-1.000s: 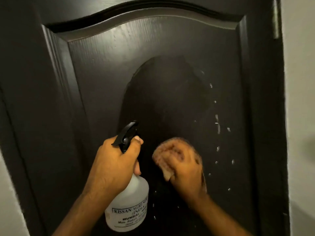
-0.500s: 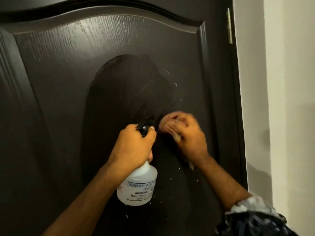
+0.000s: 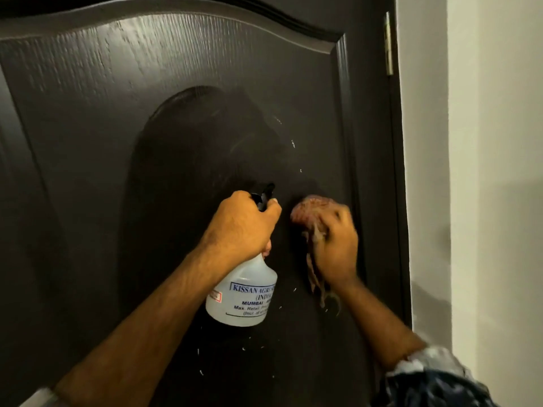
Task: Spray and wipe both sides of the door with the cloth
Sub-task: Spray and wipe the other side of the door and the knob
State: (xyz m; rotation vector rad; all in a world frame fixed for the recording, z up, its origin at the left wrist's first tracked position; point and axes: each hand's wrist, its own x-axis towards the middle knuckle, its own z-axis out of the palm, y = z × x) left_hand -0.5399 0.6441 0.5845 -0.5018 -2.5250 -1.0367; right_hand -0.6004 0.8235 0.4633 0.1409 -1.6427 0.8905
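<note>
Since half a second ago both hands sit about where they were on the panel, cloth shifted slightly right toward the moulding edge. Nearest: patterned sleeve (image 3: 432, 380) on the right forearm, low right. Left hand (image 3: 239, 227) grips the neck of the spray bottle (image 3: 242, 298), fingers curled round it, one finger up at the black trigger head (image 3: 263, 195) (white bottle, blue-printed label, hanging below the fist, close to the door). Right hand (image 3: 335, 245) clamps the brownish cloth (image 3: 308, 212) and presses it on the dark door (image 3: 176, 98), fingers motion-blurred; a cloth tail dangles under the wrist. Water droplets (image 3: 293, 143) dot the panel above and below the hands. Further: hinge (image 3: 388, 44) at the door's right edge, pale wall (image 3: 484, 142) beyond.
</note>
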